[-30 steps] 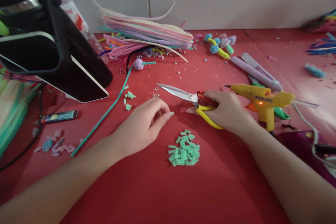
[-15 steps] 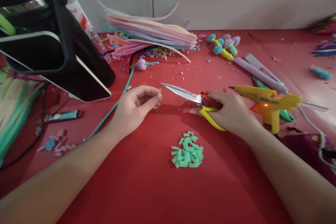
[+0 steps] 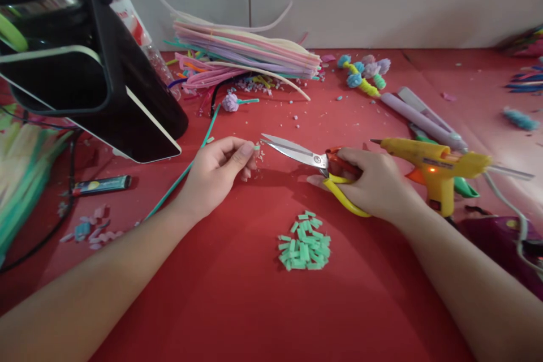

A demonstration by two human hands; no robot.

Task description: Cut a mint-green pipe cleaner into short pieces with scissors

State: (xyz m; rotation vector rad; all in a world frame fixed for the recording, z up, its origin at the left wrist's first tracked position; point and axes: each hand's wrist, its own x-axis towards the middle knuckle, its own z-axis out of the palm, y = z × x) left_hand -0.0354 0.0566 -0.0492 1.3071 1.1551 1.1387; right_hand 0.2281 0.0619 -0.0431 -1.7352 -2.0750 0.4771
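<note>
Between thumb and fingertips, my left hand (image 3: 218, 172) pinches a small green pipe cleaner piece (image 3: 257, 147). My right hand (image 3: 373, 181) is wrapped round the red and yellow handles of a pair of scissors (image 3: 297, 151). The blades point left, parted slightly, their tips just right of the green piece and apart from it. Tiny pale clippings lie by my left fingertips. Nearer to me on the red table (image 3: 237, 294) is a pile of short green pieces (image 3: 304, 243).
A yellow glue gun (image 3: 432, 164) with a lit orange light lies right of my right hand, beside a lilac flat iron (image 3: 424, 119). Bundled pipe cleaners (image 3: 246, 51) lie at the back. A black flask (image 3: 144, 79) and a lighter (image 3: 102, 185) are at left.
My left thumb has shifted up and the green piece now shows more clearly at its tip. The scissor blades have parted a little. The whole view has drifted slightly.
</note>
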